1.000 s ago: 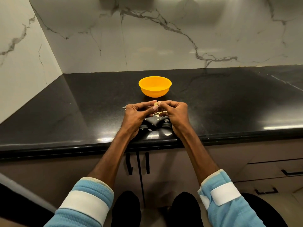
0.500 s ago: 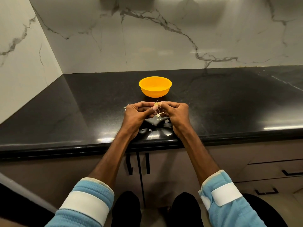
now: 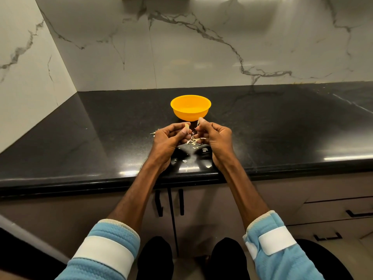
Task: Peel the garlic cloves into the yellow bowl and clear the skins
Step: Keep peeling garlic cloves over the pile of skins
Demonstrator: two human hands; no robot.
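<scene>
Hands, touching half second ago, now parted. My left hand (image 3: 169, 138) pinches garlic clove (image 3: 187, 125); my right hand (image 3: 216, 136) pinches torn skin strip (image 3: 198, 123). Clove just short of yellow bowl (image 3: 189, 115), probably nearly bare. Skins (image 3: 194, 141) litter bench (image 3: 101, 138), uncleared.

Near wall of bowl (image 3: 190, 115) hid part of its floor. Just in front of bowl, left hand (image 3: 167, 141) covered most of clove (image 3: 187, 125); scrap (image 3: 198, 123) pinched by right hand (image 3: 217, 136) was too small to identify.
</scene>
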